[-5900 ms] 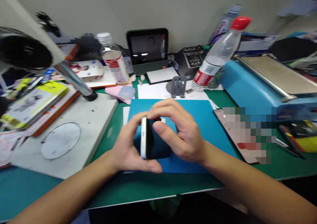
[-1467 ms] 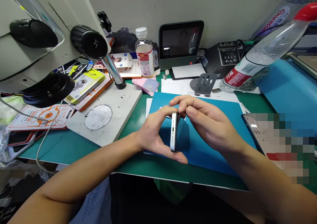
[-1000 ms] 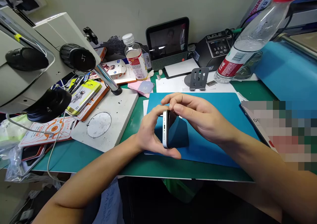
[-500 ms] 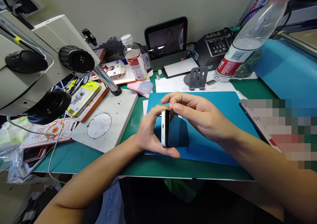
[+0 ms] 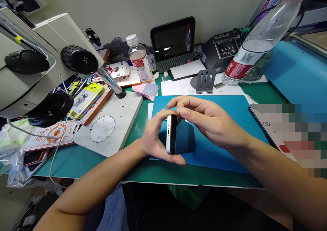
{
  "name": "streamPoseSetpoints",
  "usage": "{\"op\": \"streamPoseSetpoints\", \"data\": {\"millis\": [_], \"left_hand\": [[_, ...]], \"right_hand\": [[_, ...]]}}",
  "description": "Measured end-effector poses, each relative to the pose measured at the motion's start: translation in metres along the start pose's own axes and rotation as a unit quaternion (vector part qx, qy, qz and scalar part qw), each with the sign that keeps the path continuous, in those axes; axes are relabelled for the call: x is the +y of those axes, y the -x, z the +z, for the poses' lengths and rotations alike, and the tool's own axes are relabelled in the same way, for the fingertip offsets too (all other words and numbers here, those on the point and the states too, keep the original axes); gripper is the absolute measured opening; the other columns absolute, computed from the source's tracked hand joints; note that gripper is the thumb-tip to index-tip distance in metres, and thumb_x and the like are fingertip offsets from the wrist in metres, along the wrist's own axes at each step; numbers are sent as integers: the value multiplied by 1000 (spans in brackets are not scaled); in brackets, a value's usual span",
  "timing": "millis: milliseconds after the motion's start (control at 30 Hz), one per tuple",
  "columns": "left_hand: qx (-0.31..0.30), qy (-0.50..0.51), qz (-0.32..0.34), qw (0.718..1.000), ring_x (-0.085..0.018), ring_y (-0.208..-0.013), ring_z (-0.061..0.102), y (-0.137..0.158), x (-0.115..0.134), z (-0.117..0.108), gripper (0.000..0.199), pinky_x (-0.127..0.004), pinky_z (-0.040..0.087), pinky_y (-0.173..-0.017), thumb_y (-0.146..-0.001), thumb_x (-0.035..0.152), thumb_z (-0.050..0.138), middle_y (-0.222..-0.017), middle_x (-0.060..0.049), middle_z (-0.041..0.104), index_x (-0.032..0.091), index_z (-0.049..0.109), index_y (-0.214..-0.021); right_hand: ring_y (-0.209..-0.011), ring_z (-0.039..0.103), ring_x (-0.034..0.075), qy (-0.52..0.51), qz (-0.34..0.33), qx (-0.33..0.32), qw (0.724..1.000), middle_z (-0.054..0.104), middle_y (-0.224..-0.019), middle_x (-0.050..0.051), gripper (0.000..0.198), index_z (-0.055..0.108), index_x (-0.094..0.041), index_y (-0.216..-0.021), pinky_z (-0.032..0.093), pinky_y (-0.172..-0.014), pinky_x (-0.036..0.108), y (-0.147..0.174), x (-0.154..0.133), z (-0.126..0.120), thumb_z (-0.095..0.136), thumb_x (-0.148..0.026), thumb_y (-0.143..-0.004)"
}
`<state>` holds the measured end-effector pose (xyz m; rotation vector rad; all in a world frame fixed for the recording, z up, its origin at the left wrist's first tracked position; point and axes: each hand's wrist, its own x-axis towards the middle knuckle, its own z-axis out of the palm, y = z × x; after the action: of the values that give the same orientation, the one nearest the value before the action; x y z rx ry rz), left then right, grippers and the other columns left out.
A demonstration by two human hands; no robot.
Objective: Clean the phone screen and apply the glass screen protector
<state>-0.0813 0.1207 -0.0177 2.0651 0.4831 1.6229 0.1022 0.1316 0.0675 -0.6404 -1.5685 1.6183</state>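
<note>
In my left hand [image 5: 155, 132] a smartphone [image 5: 169, 135] stands on its long side, its silver bottom edge with the charging port turned towards me. The fingers and thumb of that hand wrap round it from the left, and the dark screen faces right. My right hand [image 5: 204, 118] pinches thumb and forefinger together at the phone's upper corner; what they hold is too small to make out. A small white bit shows just under the right fingers. Beneath both hands lies a blue mat [image 5: 224, 152], with a dark rounded patch beside the phone, perhaps its shadow or a clear film.
A microscope [image 5: 38, 71] on a white base [image 5: 122, 118] stands at left, near yellow packets [image 5: 88, 101]. Behind the mat are a grey phone stand [image 5: 205, 81], a small drink bottle [image 5: 140, 64], a display [image 5: 172, 42] and a large water bottle [image 5: 241, 66]. A tablet-like slab [image 5: 268, 129] lies right.
The phone has turned slightly in my left hand, so a little more of its dark screen shows. My right hand keeps its pinch at the upper corner, almost unmoved.
</note>
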Motion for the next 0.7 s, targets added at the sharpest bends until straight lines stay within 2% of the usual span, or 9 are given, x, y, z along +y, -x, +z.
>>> {"op": "streamPoseSetpoints", "data": {"millis": [133, 267, 400, 500, 600, 700], "left_hand": [[2, -2, 5, 1000, -23, -89, 68, -1, 1, 0, 108, -37, 57, -78, -56, 81, 85, -106, -6, 66, 22, 51, -140], [-3, 2, -23, 1000, -17, -78, 64, -3, 3, -1, 99, -32, 55, -71, -57, 78, 86, -97, -2, 64, 23, 54, -134], [1, -1, -37, 999, -21, -86, 69, -4, 5, -2, 94, -35, 58, -78, -63, 74, 86, -101, -4, 65, 23, 53, -134], [-6, 6, -44, 999, -25, -95, 71, -2, 5, -3, 95, -38, 58, -84, -61, 71, 88, -108, -7, 69, 21, 53, -134], [-8, 4, -48, 999, -28, -99, 71, 0, 4, -5, 101, -42, 58, -88, -57, 69, 91, -114, -10, 69, 21, 52, -137], [-10, 12, -62, 998, -29, -100, 71, 1, 3, -4, 106, -44, 57, -89, -56, 65, 93, -114, -11, 69, 22, 49, -142]], "right_hand": [[-104, 63, 19, -5, -2, -2, 1000, 68, -110, 4, 22, 67, -21, -80, 50, -96, 33, 0, 1, 0, 67, -35, -97], [-100, 63, 19, -2, -1, 9, 1000, 69, -110, 5, 26, 64, -21, -76, 50, -96, 35, -1, 1, 0, 67, -36, -97], [-104, 64, 20, 43, -22, 18, 999, 70, -110, 4, 14, 71, -23, -93, 53, -91, 35, 0, 3, -1, 67, -37, -97], [-110, 63, 20, 116, -66, 35, 990, 69, -113, 4, 16, 72, -27, -111, 53, -93, 35, 3, 5, -1, 65, -35, -99], [-111, 64, 21, 203, -146, 44, 967, 69, -116, 5, 19, 73, -30, -115, 53, -97, 38, 6, 8, -1, 64, -29, -99], [-109, 66, 24, 258, -193, 49, 945, 70, -114, 6, 22, 76, -31, -116, 55, -94, 41, 7, 11, -1, 64, -25, -98]]}}
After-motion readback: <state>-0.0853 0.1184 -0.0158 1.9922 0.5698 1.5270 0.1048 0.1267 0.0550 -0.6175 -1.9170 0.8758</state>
